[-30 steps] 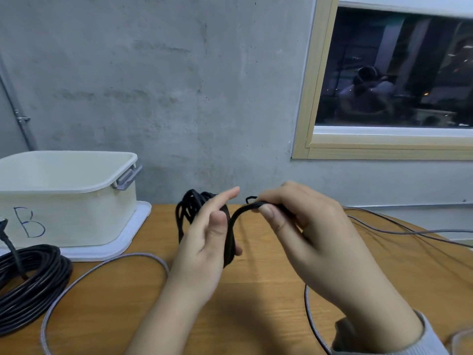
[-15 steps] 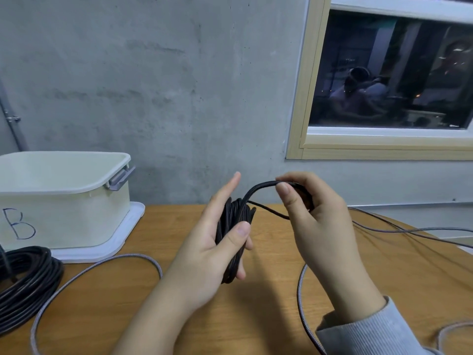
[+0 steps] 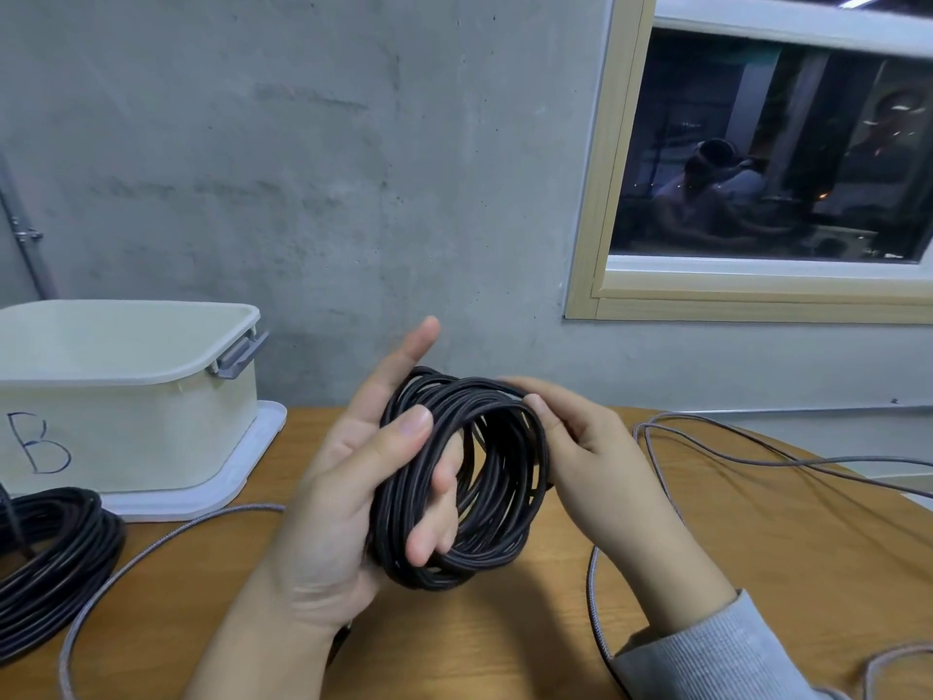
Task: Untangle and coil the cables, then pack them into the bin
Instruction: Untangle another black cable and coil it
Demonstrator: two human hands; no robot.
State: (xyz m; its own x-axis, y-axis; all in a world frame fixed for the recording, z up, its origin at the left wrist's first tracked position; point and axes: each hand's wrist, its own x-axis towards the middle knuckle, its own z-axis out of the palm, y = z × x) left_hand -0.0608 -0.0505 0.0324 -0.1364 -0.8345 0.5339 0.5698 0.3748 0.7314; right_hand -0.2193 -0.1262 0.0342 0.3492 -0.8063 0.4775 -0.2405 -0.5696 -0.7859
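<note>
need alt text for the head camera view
Two hands hold a coiled black cable above a wooden table: left hand gripping through the loops, right hand steadying its far side. A white bin marked B stands left, beside another black coil.

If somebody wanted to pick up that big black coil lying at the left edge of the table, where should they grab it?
Probably the near-right arc of the big black coil, from above, fingers hooked through its open middle. It lies flat, loops stacked side by side, so gripping the whole bundle should keep them together.
</note>
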